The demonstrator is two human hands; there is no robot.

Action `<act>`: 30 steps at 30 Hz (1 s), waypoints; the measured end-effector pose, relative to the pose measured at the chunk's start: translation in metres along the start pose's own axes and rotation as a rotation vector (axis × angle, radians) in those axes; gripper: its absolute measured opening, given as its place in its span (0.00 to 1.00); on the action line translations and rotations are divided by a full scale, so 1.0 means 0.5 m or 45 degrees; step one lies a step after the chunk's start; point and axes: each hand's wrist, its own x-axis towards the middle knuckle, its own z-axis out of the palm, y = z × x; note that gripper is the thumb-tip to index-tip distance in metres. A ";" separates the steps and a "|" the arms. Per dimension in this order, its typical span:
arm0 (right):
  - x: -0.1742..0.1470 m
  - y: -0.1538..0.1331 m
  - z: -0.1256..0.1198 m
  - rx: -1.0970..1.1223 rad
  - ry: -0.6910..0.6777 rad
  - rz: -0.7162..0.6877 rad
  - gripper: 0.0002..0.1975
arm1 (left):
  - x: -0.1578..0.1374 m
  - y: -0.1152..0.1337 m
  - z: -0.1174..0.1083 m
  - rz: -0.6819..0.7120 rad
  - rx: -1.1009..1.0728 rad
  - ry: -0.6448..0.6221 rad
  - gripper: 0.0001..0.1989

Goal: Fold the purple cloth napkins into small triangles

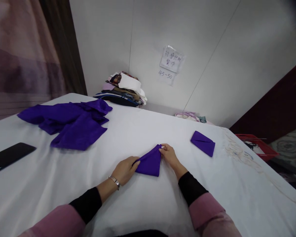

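A partly folded purple napkin (pixel 149 163) lies in front of me on the white tablecloth. My left hand (pixel 125 169) pinches its left corner between thumb and fingers. At the upper right corner, my right hand (pixel 169 154) grips the cloth the same way. The napkin's upper edge slants up from left to right between both hands, and its lower edge rests on the table. A second napkin (pixel 203 143), folded into a flat packet with a diagonal slit, lies to the right, apart from my right hand.
Loose purple napkins (pixel 76 120) are heaped at the left. A black flat object (pixel 11 157) lies at the left edge of the table (pixel 71 184). Stacked cloths (pixel 128 87) stand behind, below a handwritten paper sign (pixel 171 59). A red basket (pixel 263 153) is beyond the right edge.
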 end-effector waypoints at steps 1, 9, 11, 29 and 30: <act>0.006 0.003 0.001 -0.023 0.005 -0.013 0.14 | -0.001 -0.002 0.002 0.014 -0.006 0.026 0.16; 0.030 0.021 0.002 -0.231 0.026 -0.107 0.18 | -0.006 -0.018 0.017 0.027 0.059 0.081 0.15; 0.033 0.023 0.002 -0.289 0.034 -0.128 0.16 | -0.006 -0.023 0.020 0.022 0.109 0.096 0.15; 0.041 0.016 0.007 -0.631 0.040 -0.142 0.14 | -0.003 -0.023 0.015 -0.153 0.201 0.117 0.16; 0.042 0.016 0.007 -0.653 0.045 -0.137 0.13 | -0.003 -0.024 0.015 -0.157 0.199 0.119 0.16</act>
